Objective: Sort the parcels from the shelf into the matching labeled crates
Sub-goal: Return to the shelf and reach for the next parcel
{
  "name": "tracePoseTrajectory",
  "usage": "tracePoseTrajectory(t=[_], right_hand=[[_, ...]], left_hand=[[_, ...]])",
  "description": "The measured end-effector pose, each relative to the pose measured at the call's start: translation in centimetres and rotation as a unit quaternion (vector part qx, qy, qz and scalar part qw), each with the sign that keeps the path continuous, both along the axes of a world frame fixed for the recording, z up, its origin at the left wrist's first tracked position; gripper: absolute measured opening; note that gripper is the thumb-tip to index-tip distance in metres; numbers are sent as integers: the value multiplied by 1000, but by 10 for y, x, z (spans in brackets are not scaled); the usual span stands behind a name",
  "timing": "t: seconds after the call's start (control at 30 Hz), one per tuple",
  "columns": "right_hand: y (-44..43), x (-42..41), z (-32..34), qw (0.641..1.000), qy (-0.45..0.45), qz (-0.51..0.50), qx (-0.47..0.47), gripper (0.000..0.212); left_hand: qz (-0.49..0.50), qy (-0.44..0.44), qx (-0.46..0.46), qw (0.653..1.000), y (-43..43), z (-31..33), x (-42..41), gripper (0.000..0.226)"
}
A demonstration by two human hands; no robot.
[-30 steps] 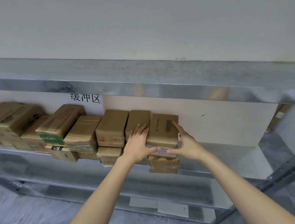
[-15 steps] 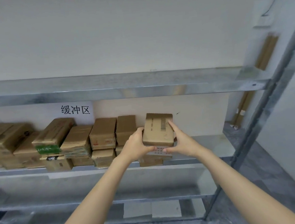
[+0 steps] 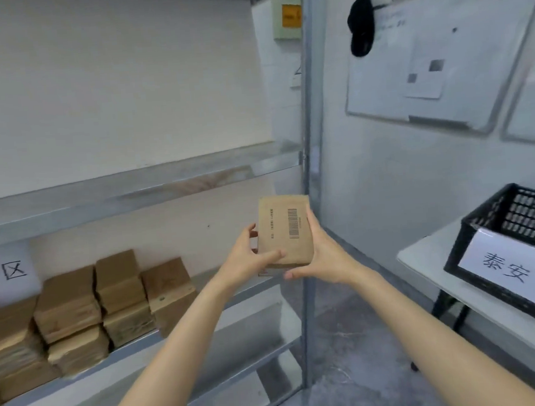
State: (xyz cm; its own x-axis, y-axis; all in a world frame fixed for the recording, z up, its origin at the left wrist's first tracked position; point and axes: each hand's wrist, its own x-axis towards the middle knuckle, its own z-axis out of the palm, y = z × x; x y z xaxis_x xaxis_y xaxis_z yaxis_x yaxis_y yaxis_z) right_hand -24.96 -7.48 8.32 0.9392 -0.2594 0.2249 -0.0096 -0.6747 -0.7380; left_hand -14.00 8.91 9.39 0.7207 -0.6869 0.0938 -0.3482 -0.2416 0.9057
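Left hand [image 3: 247, 262] and right hand [image 3: 326, 259] are clamping the parcel [image 3: 284, 233] by its opposite long edges, holding it in the air at the right end of the shelf [image 3: 115, 198]. It is looking like a small stiff cardboard box, probably light, best gripped at those edges. The post [image 3: 309, 119] is standing just behind it; a labelled black crate [image 3: 472, 217] is sitting on a table [image 3: 430, 254] to the right, well apart.

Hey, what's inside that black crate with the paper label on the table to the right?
Only the far mesh walls of the black crate show inside, with nothing rising above its rim. Its floor is hidden behind the front wall and the white label.
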Motion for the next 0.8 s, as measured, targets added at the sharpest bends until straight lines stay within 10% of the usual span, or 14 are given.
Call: tracePoseTrajectory(t=[0.23, 0.47, 0.67, 0.8], right_hand=[[-62, -98, 20, 980, -22, -190, 60, 136], [-136, -182, 25, 943, -77, -318, 60, 86], [-217, -258, 25, 911, -103, -396, 59, 72], [-274, -303, 22, 886, -128, -442, 62, 72]], left_hand=[[-107, 29, -16, 994, -103, 10, -70, 99], [-218, 55, -65, 972, -211, 22, -144, 47], [-284, 77, -88, 952, -313, 26, -205, 85], [-320, 86, -107, 937, -382, 23, -244, 51]])
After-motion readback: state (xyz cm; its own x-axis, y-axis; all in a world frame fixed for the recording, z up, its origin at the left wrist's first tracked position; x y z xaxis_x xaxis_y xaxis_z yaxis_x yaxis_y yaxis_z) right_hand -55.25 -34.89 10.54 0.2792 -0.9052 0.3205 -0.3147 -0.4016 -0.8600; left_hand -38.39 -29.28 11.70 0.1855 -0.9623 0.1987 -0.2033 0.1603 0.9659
